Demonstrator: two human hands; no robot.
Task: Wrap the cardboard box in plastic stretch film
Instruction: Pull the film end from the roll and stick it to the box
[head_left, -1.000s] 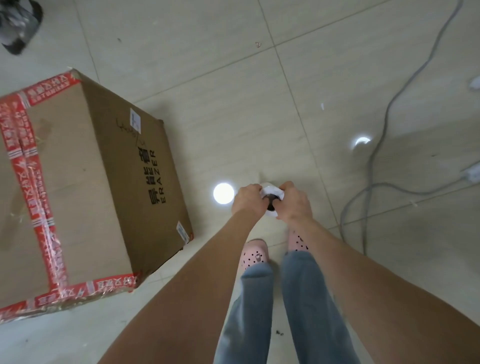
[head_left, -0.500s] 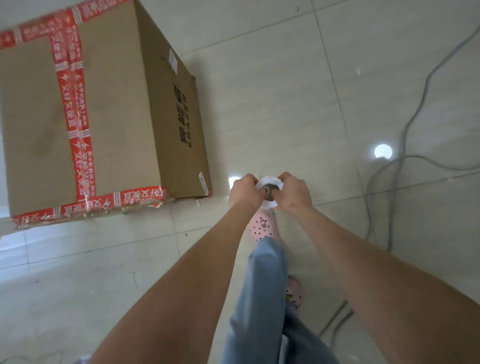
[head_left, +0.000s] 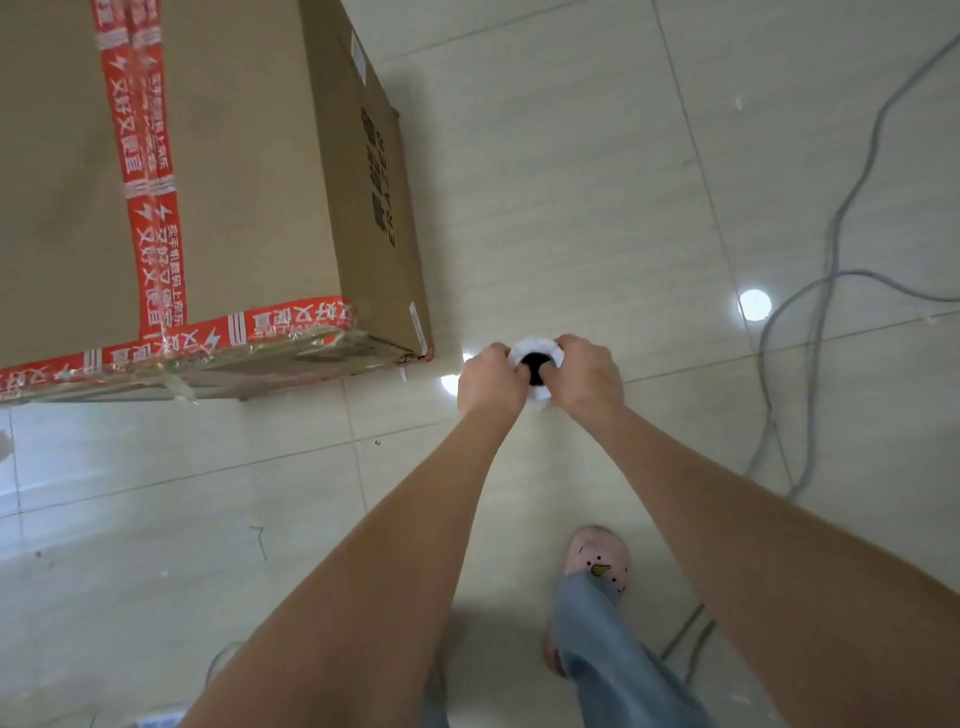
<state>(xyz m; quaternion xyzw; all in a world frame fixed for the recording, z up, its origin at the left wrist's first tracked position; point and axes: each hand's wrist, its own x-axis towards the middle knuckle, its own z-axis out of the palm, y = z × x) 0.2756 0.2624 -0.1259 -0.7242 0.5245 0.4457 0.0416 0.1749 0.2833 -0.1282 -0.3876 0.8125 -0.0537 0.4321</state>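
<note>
A large brown cardboard box (head_left: 234, 171) with red printed tape stands on the floor at the upper left. Clear film clings along its near lower edge. Just off the box's near right corner, both hands hold a white stretch film roll (head_left: 535, 356), seen end-on with its dark core. My left hand (head_left: 491, 379) grips the roll's left side. My right hand (head_left: 587, 376) grips the right side, thumb at the core. The roll's length is hidden below my hands.
Pale floor tiles (head_left: 571, 208) spread to the right and below the box. Grey cables (head_left: 826, 291) snake across the floor at the right. My pink shoe (head_left: 600, 558) and jeans leg (head_left: 613, 665) are at the lower middle.
I have walked around toward the box's near side; the box has shifted up and grown larger in view. Both hands keep the same hold on the roll.
</note>
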